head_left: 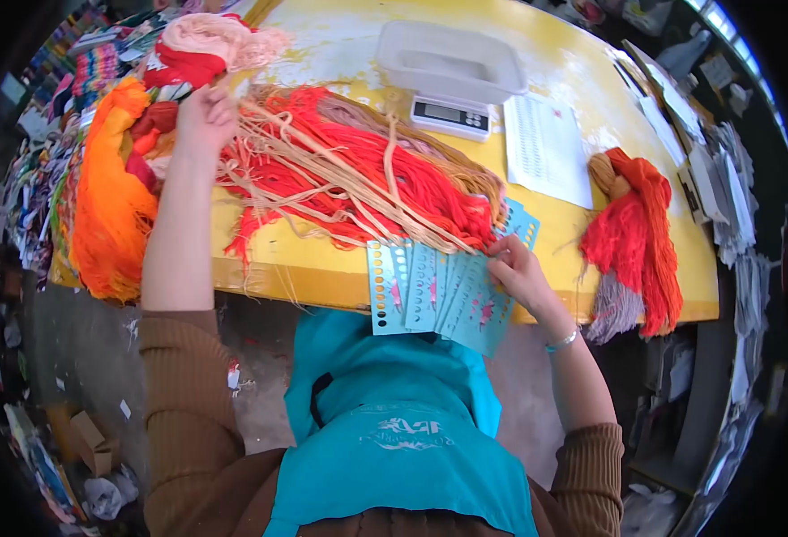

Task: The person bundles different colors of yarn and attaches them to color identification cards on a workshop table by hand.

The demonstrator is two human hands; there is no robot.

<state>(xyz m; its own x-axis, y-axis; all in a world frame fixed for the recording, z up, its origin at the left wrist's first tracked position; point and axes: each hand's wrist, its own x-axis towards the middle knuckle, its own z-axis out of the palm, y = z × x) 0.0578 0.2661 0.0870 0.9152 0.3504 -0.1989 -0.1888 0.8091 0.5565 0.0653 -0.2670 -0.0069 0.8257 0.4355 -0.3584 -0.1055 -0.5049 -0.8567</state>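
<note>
My left hand is raised at the left end of the yarn pile, fingers curled together; what they pinch, if anything, is too small to make out. Long beige yarn strands run from near it across a thick bundle of red yarn towards the cards. My right hand pinches the right edge of a fan of teal punched cards, close to the ends of the red and beige yarn. The cards have rows of holes and pink prints, and overhang the front edge of the yellow table.
A digital scale bears a clear plastic tub. Beside it lies a printed sheet. Red and orange skeins hang over the right front edge; an orange skein and pale pink yarn lie left.
</note>
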